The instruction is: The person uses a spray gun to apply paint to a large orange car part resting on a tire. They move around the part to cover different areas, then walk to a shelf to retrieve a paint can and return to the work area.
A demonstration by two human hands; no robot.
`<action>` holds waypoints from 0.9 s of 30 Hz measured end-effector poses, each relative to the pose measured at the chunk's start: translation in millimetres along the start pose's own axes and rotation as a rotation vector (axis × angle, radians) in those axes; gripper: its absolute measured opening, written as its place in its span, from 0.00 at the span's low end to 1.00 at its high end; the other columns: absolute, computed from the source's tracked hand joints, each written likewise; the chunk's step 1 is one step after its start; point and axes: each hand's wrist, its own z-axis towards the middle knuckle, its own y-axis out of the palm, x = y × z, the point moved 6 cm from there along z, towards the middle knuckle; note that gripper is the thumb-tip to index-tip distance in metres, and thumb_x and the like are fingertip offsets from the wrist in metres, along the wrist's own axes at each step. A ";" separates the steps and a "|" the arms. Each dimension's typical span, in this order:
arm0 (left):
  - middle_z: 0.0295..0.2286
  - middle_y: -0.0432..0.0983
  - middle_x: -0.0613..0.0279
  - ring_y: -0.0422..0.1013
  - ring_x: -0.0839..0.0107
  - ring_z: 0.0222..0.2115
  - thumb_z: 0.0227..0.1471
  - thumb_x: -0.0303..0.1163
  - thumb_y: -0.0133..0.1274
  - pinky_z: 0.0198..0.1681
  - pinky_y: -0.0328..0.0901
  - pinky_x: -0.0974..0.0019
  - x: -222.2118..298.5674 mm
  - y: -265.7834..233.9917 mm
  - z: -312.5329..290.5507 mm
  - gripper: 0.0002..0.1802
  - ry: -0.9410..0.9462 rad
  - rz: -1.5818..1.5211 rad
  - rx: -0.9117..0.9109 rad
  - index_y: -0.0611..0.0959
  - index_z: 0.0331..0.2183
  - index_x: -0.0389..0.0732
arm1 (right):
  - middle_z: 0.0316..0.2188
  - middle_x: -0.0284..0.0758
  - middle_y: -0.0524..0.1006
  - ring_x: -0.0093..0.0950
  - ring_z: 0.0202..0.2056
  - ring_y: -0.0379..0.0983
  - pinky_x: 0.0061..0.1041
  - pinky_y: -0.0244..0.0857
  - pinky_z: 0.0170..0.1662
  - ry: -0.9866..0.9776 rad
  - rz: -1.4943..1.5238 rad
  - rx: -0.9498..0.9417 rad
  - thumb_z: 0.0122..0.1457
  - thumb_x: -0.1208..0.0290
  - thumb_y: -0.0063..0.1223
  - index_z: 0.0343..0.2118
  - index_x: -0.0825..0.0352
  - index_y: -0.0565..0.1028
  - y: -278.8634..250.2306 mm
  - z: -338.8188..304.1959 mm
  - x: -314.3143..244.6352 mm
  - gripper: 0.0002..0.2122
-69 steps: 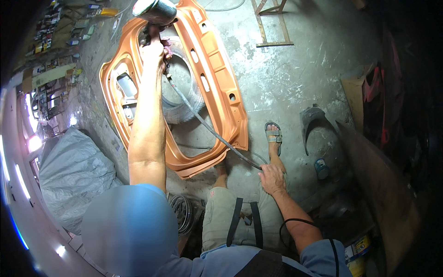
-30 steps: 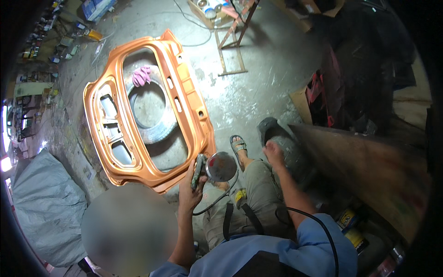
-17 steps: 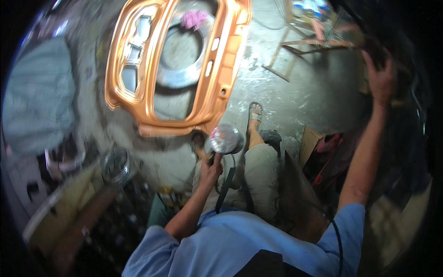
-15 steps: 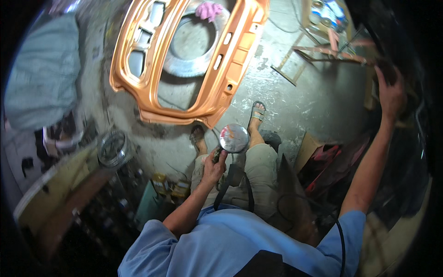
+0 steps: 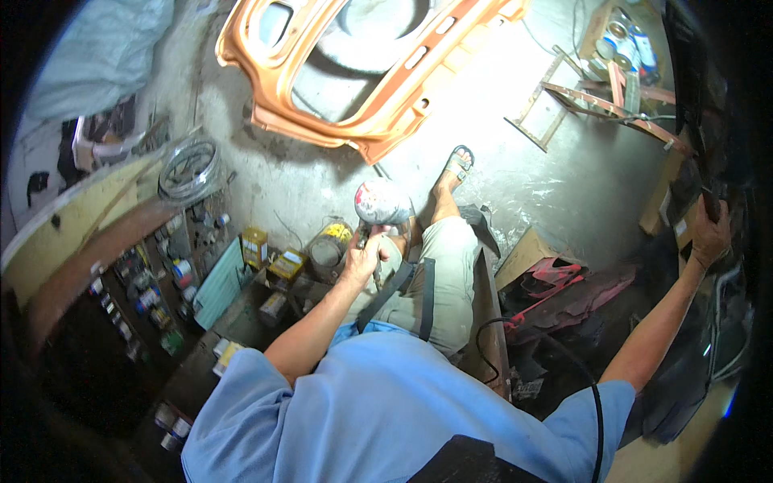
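My left hand (image 5: 366, 259) is closed around the handle of a spray gun (image 5: 382, 203), held over my lap. Its round cup, smeared with red and white, faces up. Far to the right, my right hand (image 5: 710, 233) grips the edge of a dark upright panel (image 5: 699, 105); the fingertips are partly lost in the shadow. Ahead on the left lies an orange car door shell (image 5: 386, 133) with an open window frame, resting over a tire (image 5: 354, 52). The spray gun is apart from the shell's near corner.
A red metal stand (image 5: 616, 121) with cans (image 5: 624, 48) is at the far right. Beside my right leg sit a cardboard box (image 5: 527, 253) and dark and red scraps (image 5: 564, 298). On my left are a wire coil (image 5: 189, 171), yellow tins (image 5: 286, 264) and a shelf of small cans (image 5: 149, 302).
The view has shifted, so the door shell sits higher and more of the left shelf shows. My right hand has moved along to the dark panel's edge. The spray gun stays in my left hand.
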 end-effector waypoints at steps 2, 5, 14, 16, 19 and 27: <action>0.39 0.81 0.66 0.71 0.77 0.21 0.66 0.49 0.54 0.24 0.70 0.69 -19.3 -13.5 -2.2 0.20 -0.001 -0.102 0.087 0.81 0.47 0.43 | 0.40 0.34 0.86 0.33 0.38 0.84 0.31 0.76 0.40 0.086 0.188 0.017 0.57 0.47 0.66 0.46 0.58 0.84 8.3 8.9 0.7 0.22; 0.38 0.81 0.64 0.68 0.76 0.18 0.66 0.51 0.53 0.22 0.68 0.68 -41.6 -33.0 -6.9 0.22 -0.012 -0.250 0.209 0.80 0.47 0.42 | 0.41 0.36 0.86 0.35 0.39 0.84 0.32 0.76 0.42 0.137 0.125 0.051 0.58 0.45 0.63 0.47 0.59 0.83 7.5 18.6 -0.8 0.23; 0.24 0.66 0.71 0.59 0.78 0.17 0.66 0.50 0.53 0.20 0.59 0.69 -57.8 -10.8 -10.5 0.18 -0.195 -0.612 0.201 0.74 0.35 0.46 | 0.48 0.49 0.82 0.45 0.48 0.80 0.36 0.73 0.50 0.153 0.220 -0.136 0.59 0.47 0.62 0.50 0.73 0.80 -1.1 31.1 6.7 0.29; 0.24 0.66 0.70 0.60 0.79 0.16 0.67 0.47 0.53 0.20 0.58 0.69 -49.1 19.5 -10.5 0.16 -0.166 -0.625 0.117 0.75 0.35 0.45 | 0.48 0.49 0.81 0.46 0.47 0.80 0.35 0.74 0.49 0.066 0.223 -0.084 0.59 0.50 0.63 0.49 0.74 0.80 -2.3 28.9 11.6 0.28; 0.21 0.71 0.65 0.62 0.77 0.13 0.64 0.43 0.58 0.17 0.57 0.67 -31.6 65.7 -3.6 0.17 -0.012 -0.698 0.066 0.75 0.30 0.41 | 0.43 0.47 0.84 0.39 0.43 0.82 0.35 0.74 0.47 0.082 0.454 -0.108 0.57 0.54 0.68 0.48 0.77 0.80 10.7 26.4 27.4 0.27; 0.22 0.70 0.66 0.61 0.76 0.13 0.65 0.47 0.56 0.13 0.60 0.67 -62.0 68.0 -23.8 0.18 -0.162 -0.647 0.596 0.77 0.32 0.42 | 0.39 0.49 0.85 0.40 0.38 0.83 0.34 0.75 0.41 0.036 0.621 -0.173 0.57 0.56 0.68 0.43 0.79 0.81 13.0 29.6 36.9 0.25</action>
